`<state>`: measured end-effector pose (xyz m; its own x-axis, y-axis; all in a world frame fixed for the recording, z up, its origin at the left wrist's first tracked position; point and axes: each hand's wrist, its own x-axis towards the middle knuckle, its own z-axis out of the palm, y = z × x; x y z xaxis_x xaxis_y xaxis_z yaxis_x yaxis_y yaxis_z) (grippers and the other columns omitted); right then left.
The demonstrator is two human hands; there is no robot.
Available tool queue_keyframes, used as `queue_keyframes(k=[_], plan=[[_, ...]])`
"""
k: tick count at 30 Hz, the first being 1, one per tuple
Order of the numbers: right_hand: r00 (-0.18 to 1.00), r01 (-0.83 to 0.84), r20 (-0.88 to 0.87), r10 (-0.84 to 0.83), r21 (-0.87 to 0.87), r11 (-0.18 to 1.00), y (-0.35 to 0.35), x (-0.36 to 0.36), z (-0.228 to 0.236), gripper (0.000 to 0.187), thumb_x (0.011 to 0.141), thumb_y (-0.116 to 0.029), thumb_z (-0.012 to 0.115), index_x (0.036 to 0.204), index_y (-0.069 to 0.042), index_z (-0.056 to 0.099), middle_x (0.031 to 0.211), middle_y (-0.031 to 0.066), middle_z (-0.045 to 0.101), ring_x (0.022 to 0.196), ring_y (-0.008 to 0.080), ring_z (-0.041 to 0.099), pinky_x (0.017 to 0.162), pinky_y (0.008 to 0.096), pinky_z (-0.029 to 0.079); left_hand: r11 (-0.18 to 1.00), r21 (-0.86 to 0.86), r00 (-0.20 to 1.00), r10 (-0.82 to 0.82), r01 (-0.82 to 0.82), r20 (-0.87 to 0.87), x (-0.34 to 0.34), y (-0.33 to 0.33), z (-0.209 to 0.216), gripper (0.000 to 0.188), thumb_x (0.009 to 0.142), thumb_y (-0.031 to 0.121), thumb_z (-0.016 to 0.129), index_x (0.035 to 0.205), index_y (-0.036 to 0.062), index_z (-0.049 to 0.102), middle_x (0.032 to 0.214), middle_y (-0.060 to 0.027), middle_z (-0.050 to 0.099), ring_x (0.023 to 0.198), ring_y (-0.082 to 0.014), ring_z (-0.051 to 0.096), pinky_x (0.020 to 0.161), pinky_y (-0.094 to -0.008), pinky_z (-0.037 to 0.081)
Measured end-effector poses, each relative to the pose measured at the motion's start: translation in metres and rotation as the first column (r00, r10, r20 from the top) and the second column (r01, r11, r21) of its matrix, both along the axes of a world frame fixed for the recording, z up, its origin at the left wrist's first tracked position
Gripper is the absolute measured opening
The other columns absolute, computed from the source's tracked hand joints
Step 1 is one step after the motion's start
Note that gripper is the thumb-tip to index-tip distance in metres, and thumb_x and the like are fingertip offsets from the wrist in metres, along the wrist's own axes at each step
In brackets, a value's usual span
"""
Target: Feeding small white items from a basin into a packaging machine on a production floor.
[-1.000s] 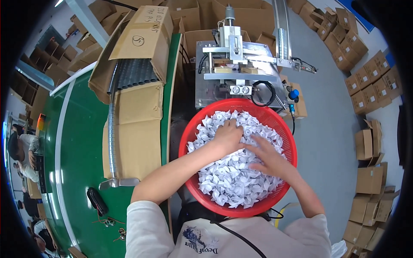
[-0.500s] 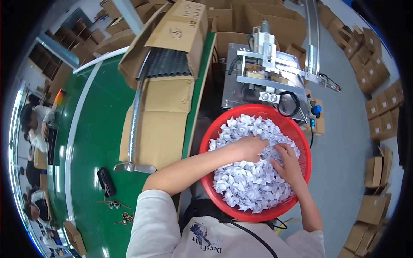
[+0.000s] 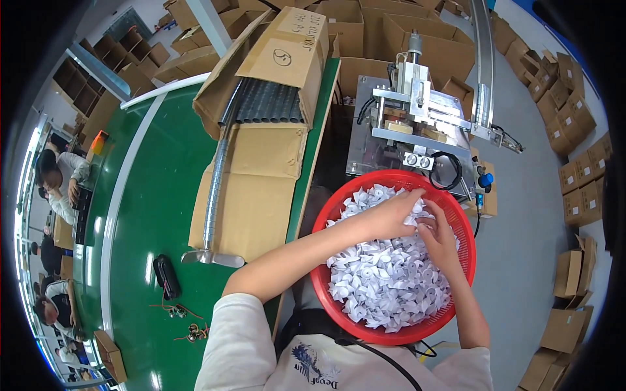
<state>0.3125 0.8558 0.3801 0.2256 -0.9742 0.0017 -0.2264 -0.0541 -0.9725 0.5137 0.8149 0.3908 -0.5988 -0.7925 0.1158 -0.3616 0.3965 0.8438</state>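
A round red plastic basket (image 3: 321,287) in front of me is heaped with small white bladed pieces (image 3: 385,287), like little fan wheels. My left hand (image 3: 395,215) reaches across to the basket's far right part, its fingers curled round a cluster of the white pieces. Opposite it, my right hand (image 3: 441,240) has its fingers bent and its thumb against the same cluster (image 3: 417,214). The two hands nearly meet, with the pieces between them. Some fingertips are hidden behind the pieces.
Beyond the basket stands a metal machine (image 3: 417,111) with a blue knob (image 3: 485,180). On the green table (image 3: 156,208) at left lie an open carton (image 3: 280,58) of dark tubes, a metal rod (image 3: 212,195) and a black case (image 3: 166,277). Stacked cartons (image 3: 577,169) line the right side.
Both hands have come up out of the heap toward the basket's far side, now with white pieces between them. The whole view has shifted a little.
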Motion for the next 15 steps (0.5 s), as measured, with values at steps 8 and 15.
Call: queue_keyframes(k=[8,15], plan=[[1.000,-0.017,-0.020,0.020,0.102,0.995,-0.019,-0.022,0.004,0.031,0.092,-0.003,0.061,0.123,-0.003,0.058,0.098,0.0047,0.060,0.082,0.0125,0.054,0.071,0.0214,0.044,0.991,0.115,0.996,-0.059,0.067,-0.069,-0.004,0.002,0.011,0.063,0.084,0.010,0.069,0.141,0.0010,0.042,0.127,-0.0216,0.059,0.111,-0.0339,0.062,0.093,-0.0401,0.052],[0.932,0.099,-0.247,-0.266,-0.533,0.841,-0.062,-0.024,0.066,0.023,0.089,-0.004,0.063,0.112,-0.003,0.064,0.099,0.0050,0.061,0.083,0.0161,0.055,0.073,0.0256,0.045,0.814,0.567,0.959,0.247,-0.126,-0.141,0.003,-0.012,0.032,0.030,0.100,0.031,0.057,0.116,0.0059,0.060,0.101,-0.0087,0.066,0.074,-0.0123,0.063,0.057,-0.0235,0.048]])
